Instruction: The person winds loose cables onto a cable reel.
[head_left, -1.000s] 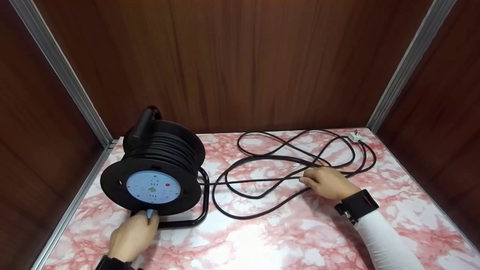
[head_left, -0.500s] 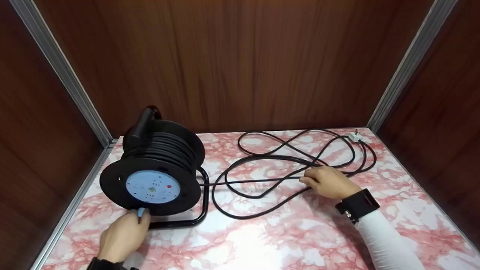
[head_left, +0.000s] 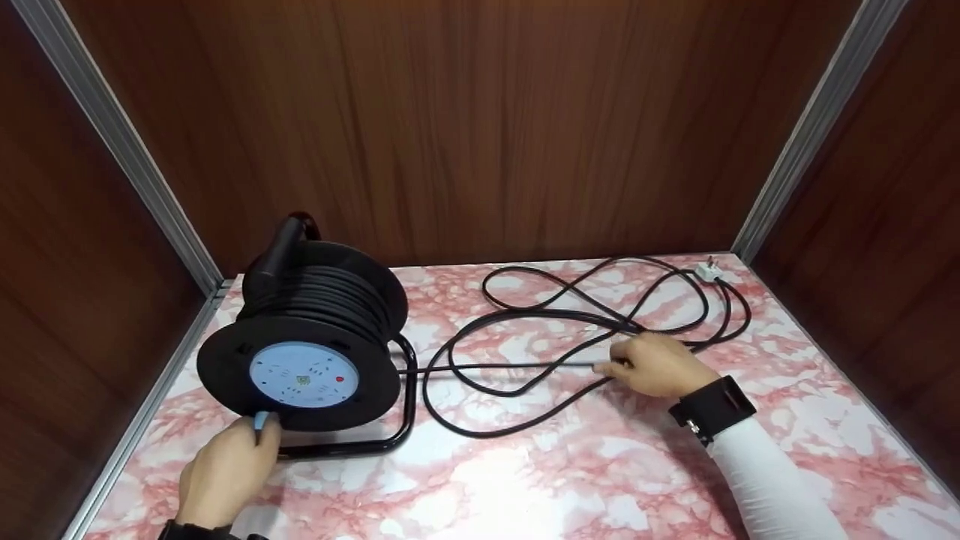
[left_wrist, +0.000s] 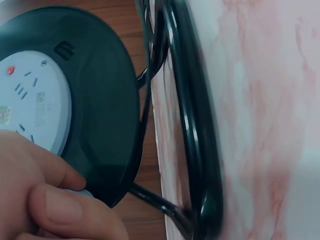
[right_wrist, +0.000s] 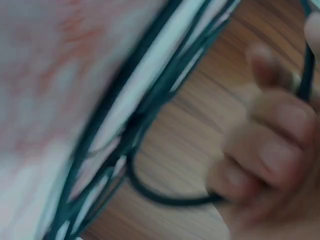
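A black cable reel [head_left: 225, 379] with a pale blue socket panel [head_left: 304, 375] stands on its tubular frame at the left of the table. My left hand [head_left: 225, 474] pinches a light blue knob [head_left: 260, 420] at the lower rim of the reel's front disc; the thumb and fingers largely cover it in the left wrist view. Several turns of black cable [head_left: 322, 292] wrap the drum. From it, one strand runs almost straight across to my right hand [head_left: 656, 365], whose curled fingers [right_wrist: 280, 155] grip the cable [right_wrist: 175, 201].
Loose cable loops [head_left: 480, 433] spread over the pink-and-white marbled table [head_left: 495, 487]. A white three-pin plug [head_left: 707, 272] lies near the back right corner. Brown wood-look panels [head_left: 480, 135] with grey metal corner posts [head_left: 787, 150] enclose the back and sides.
My left hand has moved leftward along the disc's lower rim with the knob, and the socket panel has turned clockwise. My right hand stays almost in place, still gripping the cable.
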